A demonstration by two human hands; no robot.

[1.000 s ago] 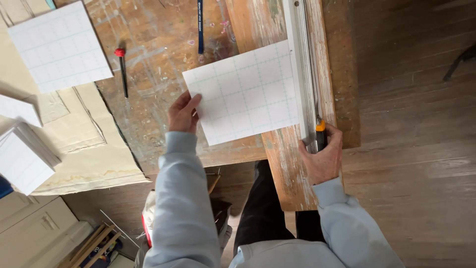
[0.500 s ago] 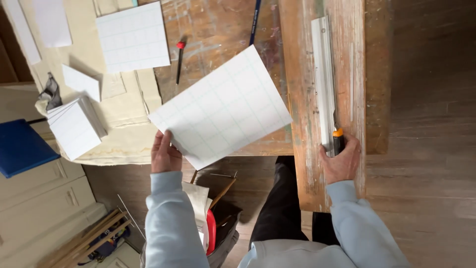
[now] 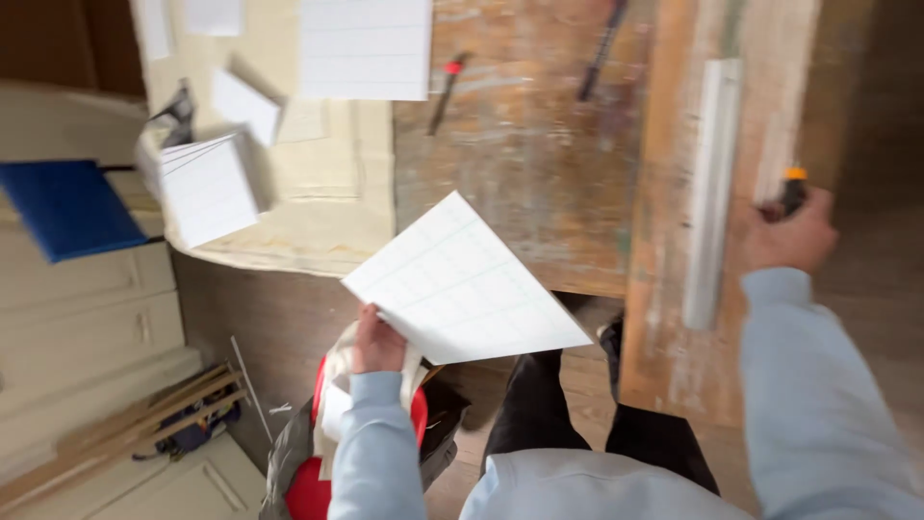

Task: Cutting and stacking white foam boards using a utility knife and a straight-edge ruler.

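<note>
White gridded sheet (image 3: 462,284) — a stiff, flat square panel with faint lines — is held in the left hand (image 3: 377,342) by its lower left corner, tilted, off the near edge of the tabletop (image 3: 520,164) and above the person's lap. Left fingers are closed around that corner; thumb side faces the camera, the rest of the sheet hangs free of any support.

Right hand (image 3: 784,236) rests at the right edge of the long wooden plank (image 3: 664,241) that runs along the tabletop's right side. Its fingers are wrapped shut around a dark-handled cutter with an orange tip (image 3: 791,188); only the top of the tool shows above the fist. Just left of that hand lies a long metal straightedge (image 3: 712,193), flat on the plank, apart from the hand.

Further off on the worn, paint-stained tabletop: a second white gridded sheet (image 3: 366,48) at the far edge on a cream cloth (image 3: 327,202), a stack of smaller white panels (image 3: 207,188) on the cloth's left part, a red-tipped tool (image 3: 445,87) and a dark pen-like tool (image 3: 602,48). A blue pad (image 3: 67,207) lies left, off the tabletop. The view is motion-blurred — fine detail is unreadable.
</note>
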